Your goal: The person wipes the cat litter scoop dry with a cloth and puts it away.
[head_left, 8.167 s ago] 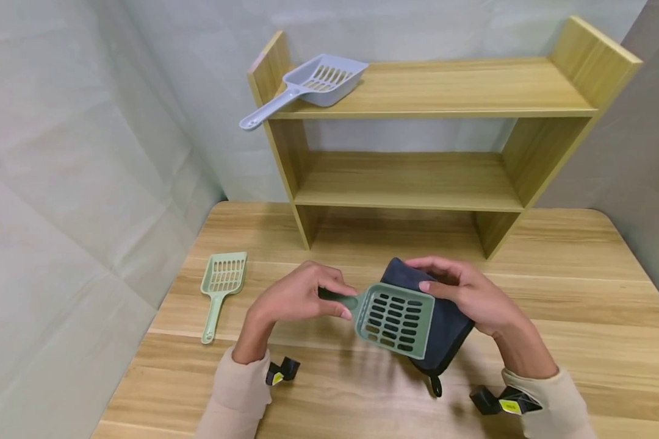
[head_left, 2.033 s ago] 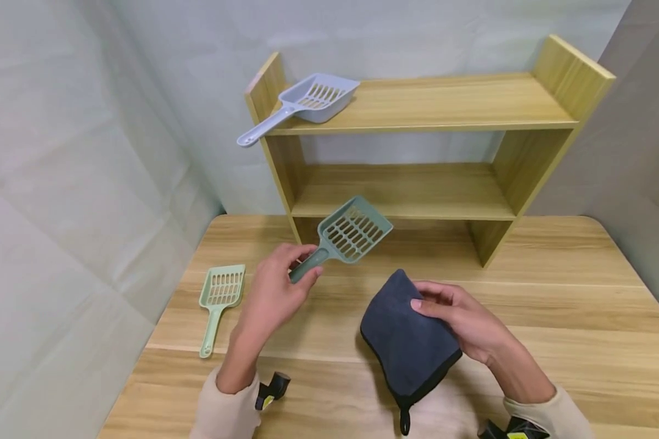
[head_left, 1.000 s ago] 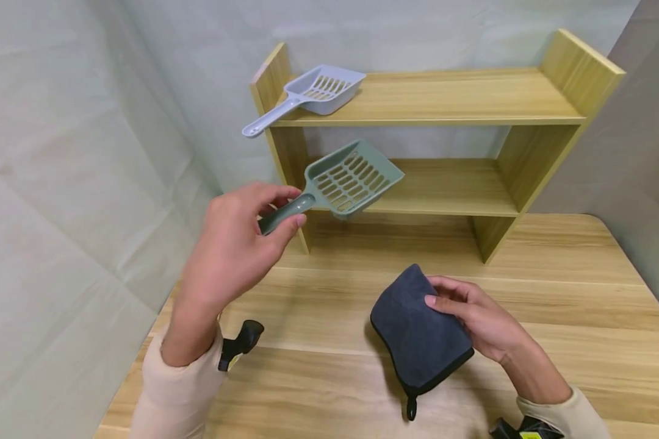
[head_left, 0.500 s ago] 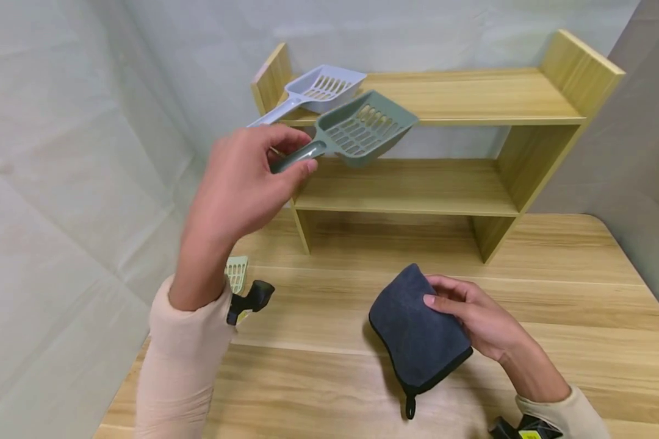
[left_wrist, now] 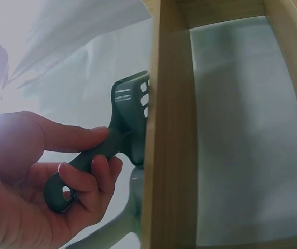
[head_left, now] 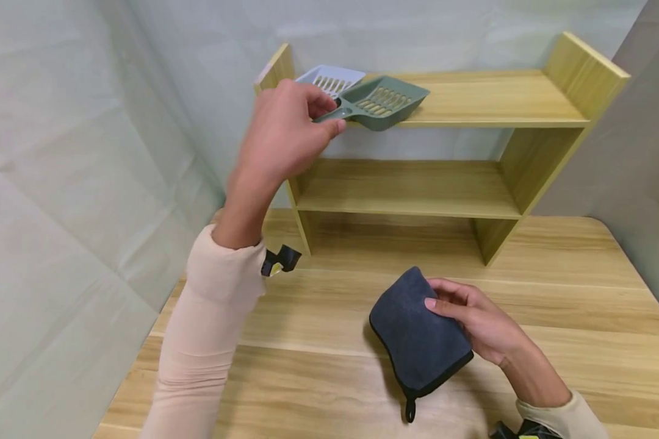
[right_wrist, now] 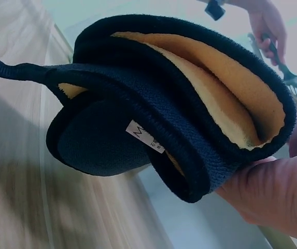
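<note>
My left hand grips the handle of a dark green slotted litter scoop at the top board's front edge. In the left wrist view the scoop's head meets the wooden edge; whether it bears weight there I cannot tell. Behind it lies a pale lilac litter scoop, its handle hidden by my left hand. My right hand holds a folded navy cloth with black edging and a hanging loop, low over the table. The right wrist view shows tan inner folds and a white label.
A wooden shelf unit with raised side panels stands at the back of the wood-grain table. Its middle board lies below the scoops. Pale sheeting hangs behind and at the left. My left sleeve crosses the table's left side.
My left hand has lifted the dark green scoop from beside the cloth up to the top board. My left arm now covers the light green scoop on the table. The right hand keeps the cloth.
</note>
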`<state>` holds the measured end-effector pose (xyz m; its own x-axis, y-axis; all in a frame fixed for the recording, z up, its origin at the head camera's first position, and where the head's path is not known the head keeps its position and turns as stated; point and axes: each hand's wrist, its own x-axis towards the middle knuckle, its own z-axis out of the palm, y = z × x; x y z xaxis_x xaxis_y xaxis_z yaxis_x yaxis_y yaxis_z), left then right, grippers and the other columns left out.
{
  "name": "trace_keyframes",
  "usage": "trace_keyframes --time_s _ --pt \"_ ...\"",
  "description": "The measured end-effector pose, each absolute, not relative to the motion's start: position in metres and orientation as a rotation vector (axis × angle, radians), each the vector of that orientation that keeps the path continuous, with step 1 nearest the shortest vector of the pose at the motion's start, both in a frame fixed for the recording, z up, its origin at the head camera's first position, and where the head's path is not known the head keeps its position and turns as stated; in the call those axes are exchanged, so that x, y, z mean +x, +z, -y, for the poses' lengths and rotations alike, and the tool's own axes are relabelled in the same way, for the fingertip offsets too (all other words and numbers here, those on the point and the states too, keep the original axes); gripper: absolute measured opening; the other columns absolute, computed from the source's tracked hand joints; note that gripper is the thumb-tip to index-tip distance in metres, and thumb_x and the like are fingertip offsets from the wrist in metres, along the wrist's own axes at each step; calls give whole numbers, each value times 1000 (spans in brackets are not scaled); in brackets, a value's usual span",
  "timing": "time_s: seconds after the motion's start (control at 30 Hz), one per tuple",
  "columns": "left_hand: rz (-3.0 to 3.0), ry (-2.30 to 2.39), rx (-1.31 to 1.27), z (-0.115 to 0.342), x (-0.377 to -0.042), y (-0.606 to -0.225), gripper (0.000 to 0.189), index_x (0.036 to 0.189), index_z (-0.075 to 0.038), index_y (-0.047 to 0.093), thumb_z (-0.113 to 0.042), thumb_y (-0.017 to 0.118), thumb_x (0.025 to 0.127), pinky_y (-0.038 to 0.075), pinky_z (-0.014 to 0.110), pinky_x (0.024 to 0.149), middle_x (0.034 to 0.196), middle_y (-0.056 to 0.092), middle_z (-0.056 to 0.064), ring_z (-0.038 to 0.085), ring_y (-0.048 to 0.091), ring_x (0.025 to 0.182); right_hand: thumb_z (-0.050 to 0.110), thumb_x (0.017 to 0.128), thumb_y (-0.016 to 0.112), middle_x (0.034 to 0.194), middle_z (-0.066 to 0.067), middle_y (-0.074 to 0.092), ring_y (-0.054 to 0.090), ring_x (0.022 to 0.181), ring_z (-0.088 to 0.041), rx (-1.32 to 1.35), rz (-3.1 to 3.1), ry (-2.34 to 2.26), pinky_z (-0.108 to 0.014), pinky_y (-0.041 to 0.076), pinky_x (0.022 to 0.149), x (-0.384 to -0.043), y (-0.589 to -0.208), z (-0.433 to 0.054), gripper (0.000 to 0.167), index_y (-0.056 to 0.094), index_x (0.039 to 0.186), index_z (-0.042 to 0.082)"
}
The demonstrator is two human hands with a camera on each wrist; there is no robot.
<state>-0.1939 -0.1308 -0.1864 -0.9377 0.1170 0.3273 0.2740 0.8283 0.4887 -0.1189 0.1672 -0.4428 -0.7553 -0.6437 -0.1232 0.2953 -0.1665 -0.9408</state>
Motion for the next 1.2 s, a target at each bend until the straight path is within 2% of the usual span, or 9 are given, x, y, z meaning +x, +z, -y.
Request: trace_keyframes --time_s 0.37,0.53,0.63,0.83,1.0,1.07,1.2 --pt "2696 -740 -227 112 -216 -191 34 130 -14 79 -32 75 102 54 31 103 131 78 1 14 69 122 8 113 51 125 0 72 74 106 -16 -421 -1468 -1979 -34 64 87 -118 -444 -167 34 65 141 20" --pt "2690 -729 -197 113 -215 -193 36 130 -14 79 -36 75 101 52 33 96 129 77 1 16 65 115 9 113 51 125 1 72 75 106 -16 -405 -1471 -1974 -34 64 87 -118 -444 -167 33 65 141 22" --pt "2696 -731 -180 114 -212 -192 41 134 -14 76 -39 75 101 53 34 97 131 75 3 18 66 116 9 114 51 125 0 73 76 104 -16 -407 -1472 -1977 -34 64 86 -119 -444 -169 33 64 142 21" --pt "2699 -706 -179 117 -198 -186 55 147 -11 67 -43 74 102 52 37 108 137 73 7 20 67 126 9 114 50 123 -1 74 78 102 -18 -408 -1460 -1992 -35 65 83 -118 -443 -171 33 62 143 18" --pt "2646 -658 -226 121 -185 -181 58 146 -6 65 -43 72 102 51 42 108 135 73 13 27 65 125 8 113 51 122 -1 75 78 102 -17 -404 -1482 -2004 -35 65 82 -117 -442 -174 29 61 140 15" --pt "2629 -648 -227 123 -181 -180 58 144 -8 67 -46 72 101 52 42 102 132 74 13 27 65 118 7 113 50 122 -1 75 78 102 -17 -402 -1485 -2007 -35 65 83 -117 -441 -175 29 60 140 15" --pt "2551 -718 -256 142 -188 -188 63 141 -24 71 -65 73 93 52 35 92 126 75 2 19 65 106 8 113 50 122 -1 75 78 102 -18 -392 -1489 -2012 -35 65 82 -115 -439 -176 29 59 140 14"
